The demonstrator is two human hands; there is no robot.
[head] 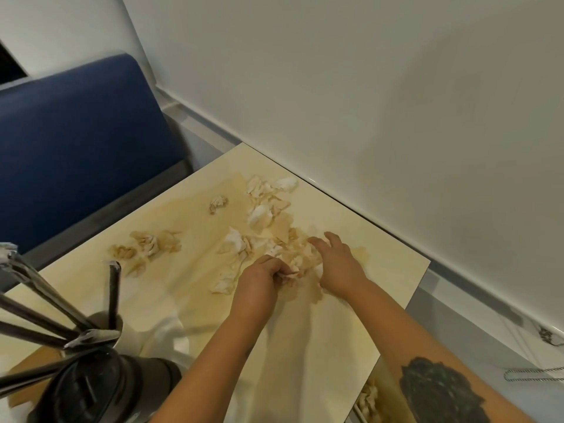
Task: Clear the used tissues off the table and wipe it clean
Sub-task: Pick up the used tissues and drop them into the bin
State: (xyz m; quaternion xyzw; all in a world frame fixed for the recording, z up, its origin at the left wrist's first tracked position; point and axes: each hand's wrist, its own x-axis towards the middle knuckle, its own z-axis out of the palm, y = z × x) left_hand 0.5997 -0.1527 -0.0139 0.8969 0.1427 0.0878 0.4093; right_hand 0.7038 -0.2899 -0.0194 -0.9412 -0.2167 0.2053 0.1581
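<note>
- Wall (366, 87): plain white, running along the far edge of my table; no writing on it.
- Blue chair (76, 141): padded back, standing off the table's far-left side.
- Table (351, 331): pale cream top, glossy, with wide tan wet stains spread under the tissues and under my hands.
- My right hand (338, 264): palm down, fingers spread and bent over the near end of the tissue pile, touching it. A dark tattoo (442, 389) marks that forearm; I cannot make out its design.
- My left hand (262, 279): just beside the right, fingers curled and pinching a wad of tissue from the same pile.
- Dark holder (106, 328): near-left corner, with long metal-handled utensils leaning out of it; a black lidded container (91, 389) sits in front. I can read no label or brand on either.
- Used tissues, main pile (268, 221): crumpled white scraps soaked tan in places, trailing from between my hands toward the wall.
- Tissue cluster (149, 242): stained, crumpled, well to the left of my hands.
- Single tissue ball (218, 203): small, brown-edged, lying alone between the cluster and the main pile.
</note>
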